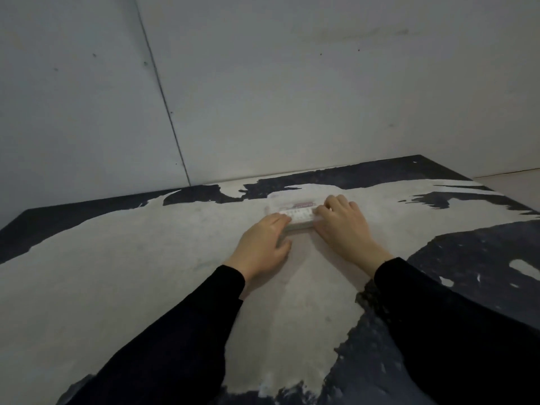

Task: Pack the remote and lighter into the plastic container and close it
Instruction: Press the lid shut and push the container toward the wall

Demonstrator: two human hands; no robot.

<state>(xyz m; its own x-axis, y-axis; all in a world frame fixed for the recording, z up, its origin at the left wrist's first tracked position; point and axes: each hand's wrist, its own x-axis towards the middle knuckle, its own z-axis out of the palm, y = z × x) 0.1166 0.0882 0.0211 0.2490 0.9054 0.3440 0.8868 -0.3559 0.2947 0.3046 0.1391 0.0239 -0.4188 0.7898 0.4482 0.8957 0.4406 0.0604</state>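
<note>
Clear plastic container (292,213), low and rectangular, lying flat on a worn black-and-white surface. Inside, a white remote (296,214) with rows of small buttons, lengthwise near the front wall; behind it a blurred reddish strip, possibly the lighter.

The table (146,273) lies bare on every side of the plastic container (295,213). Both hands cover its ends, the left hand (263,244) nearer, the right hand (342,223) beside it. The wall (292,97) seems close behind, narrowing the far approach.
</note>
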